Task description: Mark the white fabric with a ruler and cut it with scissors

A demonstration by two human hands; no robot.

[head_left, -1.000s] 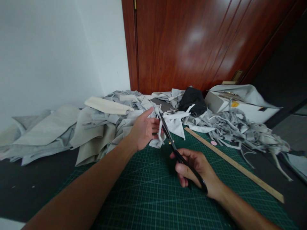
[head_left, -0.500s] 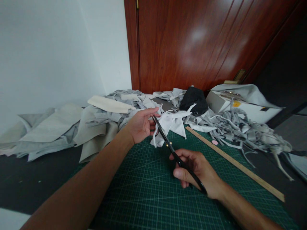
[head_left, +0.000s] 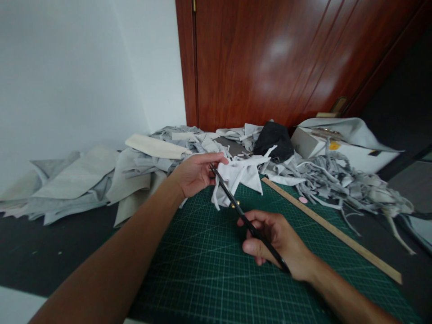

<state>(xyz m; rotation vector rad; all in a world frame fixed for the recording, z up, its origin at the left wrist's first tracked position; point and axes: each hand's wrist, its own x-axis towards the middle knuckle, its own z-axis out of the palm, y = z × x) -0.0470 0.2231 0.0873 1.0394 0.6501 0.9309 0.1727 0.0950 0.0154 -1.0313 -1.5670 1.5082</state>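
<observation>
Black scissors [head_left: 240,213] with a gold-coloured pivot are held in my right hand [head_left: 275,238], its fingers wrapped round the handles. Their tips point up and left, beside the fingers of my left hand [head_left: 199,173]. That left hand is pinched at the left edge of a crumpled white cloth piece [head_left: 232,175], thumb and index finger together. Part of the cloth hangs down over the green cutting mat [head_left: 216,265]. The blades look nearly closed and pass in front of the cloth. Some left fingertips are hidden behind the scissors and cloth.
A wooden ruler [head_left: 330,229] lies on the mat's right, near a pink disc [head_left: 303,200]. Heaps of grey fabric [head_left: 74,184] spread along the left and back. Cut strips [head_left: 357,180], a black cloth [head_left: 274,140] and a white box [head_left: 357,155] are at the right.
My left hand has shifted slightly left. The scissors have tilted a little and their tips moved slightly left and down. The white cloth has barely moved.
</observation>
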